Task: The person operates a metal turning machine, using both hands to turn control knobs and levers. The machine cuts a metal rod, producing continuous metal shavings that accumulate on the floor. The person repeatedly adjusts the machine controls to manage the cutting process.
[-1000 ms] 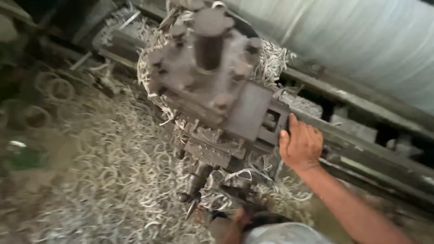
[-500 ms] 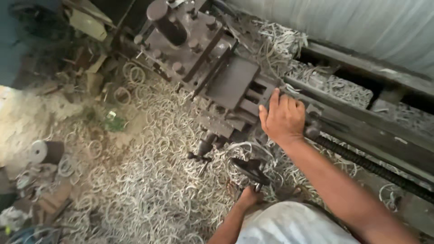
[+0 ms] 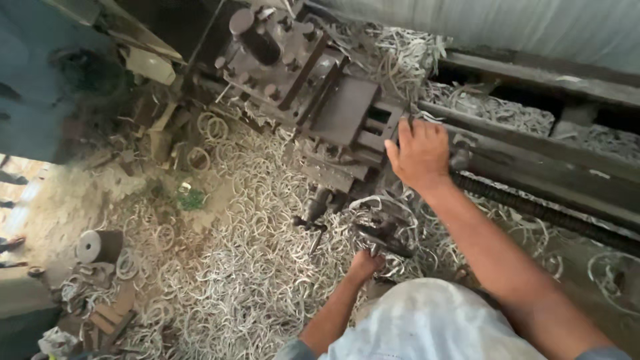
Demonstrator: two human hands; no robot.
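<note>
My right hand (image 3: 419,152) rests palm down on the lathe carriage (image 3: 347,113), its fingers curled over the carriage's right edge beside the bed rails (image 3: 533,160). Lower down, my left hand (image 3: 365,261) is closed around a dark crank handle (image 3: 380,235) on the front of the carriage apron, half buried in curled metal shavings (image 3: 233,267). The tool post (image 3: 267,47) with its bolts sits at the upper left of the carriage. A dark lever (image 3: 313,210) hangs down from the apron, left of my left hand.
Shiny spiral swarf covers the floor under and in front of the lathe. A threaded lead screw (image 3: 533,210) runs along the bed at right. A short metal cylinder (image 3: 97,245) and scrap pieces lie at lower left. A pale corrugated sheet (image 3: 533,27) stands behind the machine.
The view has swung right and pulled back, showing more floor at left. My right hand stays on the carriage edge; my left hand stays on the handle below.
</note>
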